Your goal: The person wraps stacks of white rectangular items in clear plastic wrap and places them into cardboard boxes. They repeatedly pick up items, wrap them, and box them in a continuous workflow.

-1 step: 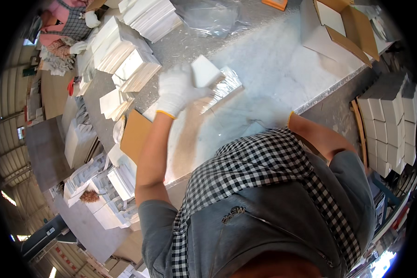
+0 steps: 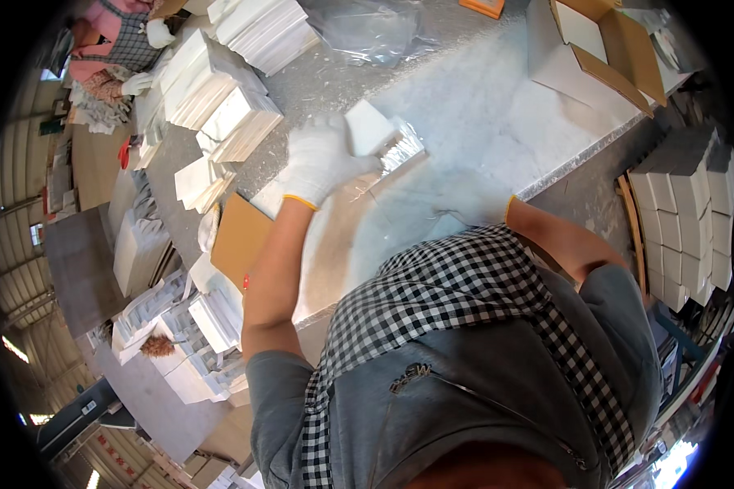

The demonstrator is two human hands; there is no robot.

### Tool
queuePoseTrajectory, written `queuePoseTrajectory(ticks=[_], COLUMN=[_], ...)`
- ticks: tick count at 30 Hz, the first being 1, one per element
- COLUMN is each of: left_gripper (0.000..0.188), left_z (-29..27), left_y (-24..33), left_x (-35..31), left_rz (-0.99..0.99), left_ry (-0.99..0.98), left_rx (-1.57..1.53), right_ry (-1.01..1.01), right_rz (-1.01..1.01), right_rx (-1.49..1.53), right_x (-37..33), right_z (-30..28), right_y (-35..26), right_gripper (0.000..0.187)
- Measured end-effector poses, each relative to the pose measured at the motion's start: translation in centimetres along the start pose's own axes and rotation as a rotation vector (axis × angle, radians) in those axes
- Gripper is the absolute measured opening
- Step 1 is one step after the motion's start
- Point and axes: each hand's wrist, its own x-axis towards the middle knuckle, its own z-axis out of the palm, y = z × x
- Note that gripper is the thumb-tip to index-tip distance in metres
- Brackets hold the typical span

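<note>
My left hand (image 2: 324, 155), in a white knit glove with a yellow cuff, is closed at the left side of a white square tile (image 2: 369, 128). Its thumb stretches along the tile's near edge; the other fingertips are partly hidden. Shiny clear plastic wrap (image 2: 404, 151) covers a flat block touching the tile's right side. Close to my apron, my gloved right hand (image 2: 477, 200) lies low over the pale tabletop (image 2: 465, 106), fingers extended leftward. It blends into the bright surface, and I see nothing held in it.
Stacks of white tiles (image 2: 236, 122) stand at the left. Clear plastic bags (image 2: 375, 33) lie at the back, and an open carton (image 2: 583, 81) stands back right. Brown cardboard (image 2: 240, 240) is beside my left forearm. White boxes (image 2: 681, 212) are piled at right. A co-worker (image 2: 126, 41) works far left.
My left hand has shifted slightly right, and the white tile has moved a little the same way. My right hand's fingers have shifted slightly; its wrist stays in place.
</note>
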Motion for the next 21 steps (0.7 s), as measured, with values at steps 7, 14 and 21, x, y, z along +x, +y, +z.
queuePoseTrajectory(ticks=[7, 14, 21], left_gripper=[0.09, 0.089, 0.077], left_z=[2.3, 1.7, 6.0], left_y=[3.4, 3.3, -5.7], left_x=[0.3, -1.0, -5.9], left_rz=[0.029, 0.043, -0.129], left_ry=[-0.06, -0.038, 0.289], left_rx=[0.044, -0.14, -0.548], right_ry=[0.139, -0.126, 0.14], right_rz=[-0.078, 0.076, -0.132], right_rx=[-0.005, 0.191, 0.298], right_x=[0.0, -0.1, -0.3], right_z=[2.5, -1.1, -9.3], right_y=[1.9, 0.0, -2.4], right_gripper=[0.035, 0.023, 0.023])
